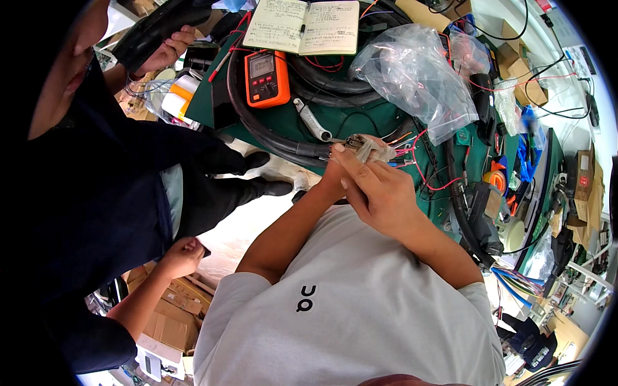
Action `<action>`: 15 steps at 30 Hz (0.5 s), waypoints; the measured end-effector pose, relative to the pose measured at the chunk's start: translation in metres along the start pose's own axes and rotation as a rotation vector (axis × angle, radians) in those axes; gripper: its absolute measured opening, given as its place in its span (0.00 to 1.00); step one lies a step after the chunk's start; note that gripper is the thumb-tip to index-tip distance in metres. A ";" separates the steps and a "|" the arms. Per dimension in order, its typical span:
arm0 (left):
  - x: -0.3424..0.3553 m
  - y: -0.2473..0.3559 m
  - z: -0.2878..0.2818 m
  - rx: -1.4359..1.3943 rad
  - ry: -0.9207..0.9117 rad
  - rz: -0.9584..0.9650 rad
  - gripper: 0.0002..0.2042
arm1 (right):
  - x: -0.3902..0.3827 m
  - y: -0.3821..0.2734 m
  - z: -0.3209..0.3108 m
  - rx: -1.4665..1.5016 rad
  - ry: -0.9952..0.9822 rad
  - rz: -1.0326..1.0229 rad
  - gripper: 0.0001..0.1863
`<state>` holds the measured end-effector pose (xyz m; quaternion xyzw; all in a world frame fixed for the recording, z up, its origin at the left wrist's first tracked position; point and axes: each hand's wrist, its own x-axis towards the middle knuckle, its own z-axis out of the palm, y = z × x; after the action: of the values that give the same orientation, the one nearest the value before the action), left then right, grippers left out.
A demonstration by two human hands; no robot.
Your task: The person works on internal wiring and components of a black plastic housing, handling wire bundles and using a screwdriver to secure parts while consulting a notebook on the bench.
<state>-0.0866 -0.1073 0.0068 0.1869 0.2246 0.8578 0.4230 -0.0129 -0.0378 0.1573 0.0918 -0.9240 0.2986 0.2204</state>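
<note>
Both my hands are together at the table's near edge, over the end of a thick black cable (pixel 309 150). My right hand (pixel 389 193) is closed, its fingertips on a crumpled grey-beige piece like cloth or wrapping (pixel 373 152). Behind it, my left hand (pixel 336 172) is closed around the same bundle, most of its fingers hidden. Thin coloured wires (pixel 404 153) fan out just right of the bundle. A grey-handled utility knife (pixel 311 119) lies on the green table, its tip close to my hands.
An orange meter (pixel 267 78) and an open notebook (pixel 302 26) lie behind the knife. Clear plastic bags (pixel 418 77) cover the back middle. Tools and an orange tape roll (pixel 496 181) crowd the right. A person in dark clothes (pixel 109 212) stands close on my left.
</note>
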 end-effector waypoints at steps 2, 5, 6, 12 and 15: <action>0.000 -0.005 -0.002 0.007 0.023 0.005 0.27 | -0.001 0.000 0.001 0.012 0.014 -0.001 0.33; -0.001 -0.005 -0.002 0.183 0.055 0.019 0.26 | -0.002 -0.001 0.000 0.008 0.017 0.005 0.34; -0.002 -0.004 -0.001 0.200 0.064 0.013 0.26 | -0.002 -0.001 0.000 0.004 0.018 0.008 0.33; -0.002 -0.002 0.002 0.022 0.077 -0.051 0.24 | -0.005 -0.001 -0.001 -0.001 -0.013 0.028 0.33; -0.004 0.011 0.010 -0.045 0.089 -0.085 0.20 | -0.007 0.001 -0.001 -0.006 -0.043 0.045 0.32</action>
<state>-0.0866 -0.1140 0.0204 0.1291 0.2315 0.8514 0.4526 -0.0063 -0.0365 0.1544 0.0765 -0.9312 0.2990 0.1940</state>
